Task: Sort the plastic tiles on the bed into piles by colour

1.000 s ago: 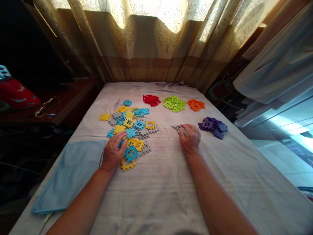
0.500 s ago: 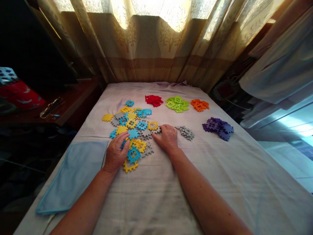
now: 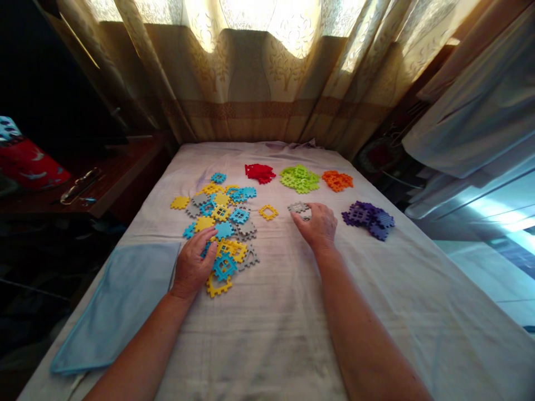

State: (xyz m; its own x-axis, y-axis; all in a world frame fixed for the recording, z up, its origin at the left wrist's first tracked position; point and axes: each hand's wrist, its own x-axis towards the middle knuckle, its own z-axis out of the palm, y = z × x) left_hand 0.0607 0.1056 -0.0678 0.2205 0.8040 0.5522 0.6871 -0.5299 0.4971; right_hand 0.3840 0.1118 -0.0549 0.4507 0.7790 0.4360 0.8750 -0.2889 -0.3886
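My left hand (image 3: 194, 264) rests at the left edge of a mixed pile of interlocking plastic tiles, fingers loosely curved and thumb apart. Around it lie a light-blue tile (image 3: 224, 265), a yellow solid tile (image 3: 204, 224) and several grey tiles (image 3: 246, 229). Over on the right, my right hand (image 3: 318, 225) is closed, thumb and fingers on a grey tile (image 3: 297, 207). The other grey tiles under that hand are mostly hidden. A yellow frame tile (image 3: 268, 212) lies alone between the pile and my right hand.
Sorted heaps of red tiles (image 3: 259, 173), lime-green tiles (image 3: 299, 179), orange tiles (image 3: 337, 180) and purple tiles (image 3: 368, 220) lie across the back and right of the sheet. A flat light-blue cloth pad (image 3: 121, 306) is at left. A patterned curtain (image 3: 251, 83) hangs behind.
My right hand has moved right from the mixed pile to the grey tiles, carrying grey pieces. The yellow frame tile now lies apart from the pile. My left hand stays put.
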